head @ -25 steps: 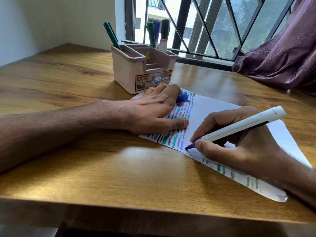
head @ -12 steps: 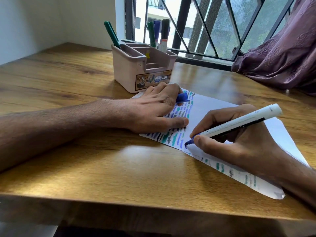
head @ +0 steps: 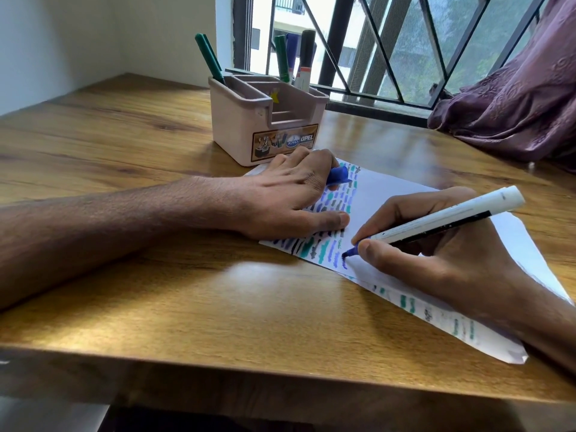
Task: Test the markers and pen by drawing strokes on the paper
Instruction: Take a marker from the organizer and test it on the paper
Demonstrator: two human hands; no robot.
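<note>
1. Wooden table: brown grain, glossy top with a pale glare patch near the front edge; it runs back to a white wall and a barred window.
2. Beige pen holder: stands upright on the table toward the back, label facing front, several markers standing in its compartments.
3. White paper: lies flat on the table, skewed, far corner just beside the holder; rows of short blue, teal and dark strokes cover its left part.
4. Left forearm: rests on the tabletop.
5. Purple curtain: bunched on the table's far right edge.
</note>
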